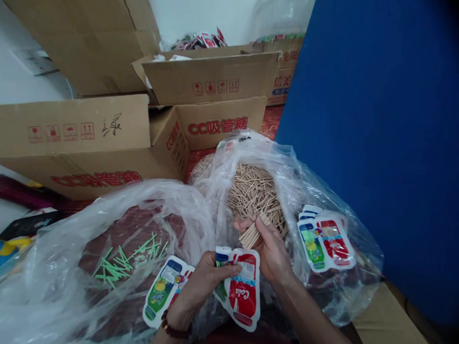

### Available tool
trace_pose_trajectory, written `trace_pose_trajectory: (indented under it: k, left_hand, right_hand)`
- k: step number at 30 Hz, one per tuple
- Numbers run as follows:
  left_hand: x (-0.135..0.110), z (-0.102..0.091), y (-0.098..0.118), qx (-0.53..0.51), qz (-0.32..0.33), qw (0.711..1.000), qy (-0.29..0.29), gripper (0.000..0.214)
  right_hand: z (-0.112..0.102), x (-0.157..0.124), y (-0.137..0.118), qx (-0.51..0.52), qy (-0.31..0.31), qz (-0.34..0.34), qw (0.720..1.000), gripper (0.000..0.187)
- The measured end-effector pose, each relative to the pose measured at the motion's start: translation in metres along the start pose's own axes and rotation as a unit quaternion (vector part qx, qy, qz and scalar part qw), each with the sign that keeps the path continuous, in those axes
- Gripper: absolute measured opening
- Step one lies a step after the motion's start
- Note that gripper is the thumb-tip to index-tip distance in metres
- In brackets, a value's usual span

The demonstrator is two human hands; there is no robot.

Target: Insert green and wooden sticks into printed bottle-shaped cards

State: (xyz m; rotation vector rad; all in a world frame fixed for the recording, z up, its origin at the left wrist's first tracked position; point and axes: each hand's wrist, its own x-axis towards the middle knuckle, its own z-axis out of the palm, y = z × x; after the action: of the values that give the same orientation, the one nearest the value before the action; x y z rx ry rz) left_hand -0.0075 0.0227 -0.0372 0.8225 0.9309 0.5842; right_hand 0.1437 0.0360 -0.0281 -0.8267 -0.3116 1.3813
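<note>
My left hand [210, 275], with a beaded bracelet at the wrist, grips a bottle-shaped pouch [243, 294] printed red with "Cola" and partly green. Just beside it my right hand [270, 249] is closed around a small bundle of thin tan sticks [253, 234]. Beyond that hand, a clear plastic bag [287, 174] lies open around a heap of loose tan sticks [253, 188]. Another green and red pouch [164, 291] lies left of my left hand, partly covered by it. On the right, a small stack of matching pouches [327, 244] rests on plastic.
At left, a large clear bag [49, 263] holds scattered green sticks [119, 265] on a dark red surface. Cardboard boxes [69, 129] with red printing stand behind, one open box [209, 75] with pouches visible above it. A tall blue panel [373, 123] closes off the right side.
</note>
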Motion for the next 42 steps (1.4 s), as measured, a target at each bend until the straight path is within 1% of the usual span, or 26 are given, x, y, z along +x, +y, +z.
trace_pose_trajectory:
  k: [5, 11, 17, 21, 24, 26, 28, 32, 34, 37, 39, 40, 42]
  left_hand:
    - [0.001, -0.002, -0.003, -0.006, 0.003, 1.0, -0.006, 0.025]
    - [0.001, -0.002, -0.002, 0.016, -0.003, 1.0, -0.009, 0.026]
    - [0.001, -0.003, -0.001, 0.001, 0.007, 1.0, -0.016, 0.021]
    - [0.002, -0.005, 0.0, -0.001, -0.003, 1.0, -0.015, 0.027]
    - [0.004, -0.006, 0.002, 0.015, -0.008, 1.0, -0.009, 0.028]
    - [0.006, -0.005, 0.004, 0.028, -0.001, 1.0, -0.004, 0.028]
    - [0.008, -0.004, 0.006, 0.034, 0.01, 0.999, -0.002, 0.028]
    - [0.013, -0.001, 0.013, 0.04, 0.03, 0.999, -0.007, 0.029]
    - [0.015, 0.0, 0.015, 0.042, 0.045, 0.998, -0.009, 0.029]
    - [0.015, 0.001, 0.016, 0.037, 0.057, 0.997, -0.019, 0.027]
    - [0.015, 0.0, 0.016, 0.03, 0.058, 0.998, -0.026, 0.024]
    - [0.015, 0.0, 0.015, 0.024, 0.06, 0.998, -0.025, 0.024]
    - [0.016, -0.001, 0.015, 0.012, 0.069, 0.997, -0.017, 0.023]
  right_hand:
    - [0.0, -0.003, 0.003, -0.004, 0.021, -0.012, 1.0, 0.015]
    - [0.003, -0.003, 0.002, 0.019, 0.024, -0.019, 0.999, 0.015]
    - [0.0, -0.007, 0.007, -0.014, 0.018, -0.023, 0.999, 0.02]
    - [-0.007, -0.01, 0.009, -0.046, 0.032, -0.012, 0.998, 0.021]
    - [-0.013, -0.01, 0.008, -0.071, 0.041, -0.008, 0.997, 0.019]
    - [-0.016, -0.01, 0.006, -0.098, 0.027, -0.016, 0.995, 0.017]
    - [-0.017, -0.011, 0.003, -0.129, -0.001, -0.012, 0.992, 0.016]
    - [-0.015, -0.01, 0.001, -0.16, -0.085, 0.038, 0.983, 0.015]
    - [-0.014, -0.008, 0.001, -0.176, -0.115, 0.045, 0.977, 0.017]
    - [-0.015, -0.001, -0.003, -0.181, -0.126, 0.01, 0.975, 0.027]
    - [-0.017, 0.004, -0.008, -0.219, -0.13, -0.028, 0.967, 0.028]
    - [-0.018, 0.005, -0.011, -0.258, -0.139, -0.047, 0.955, 0.026]
    - [-0.02, 0.007, -0.015, -0.349, -0.168, -0.078, 0.919, 0.025]
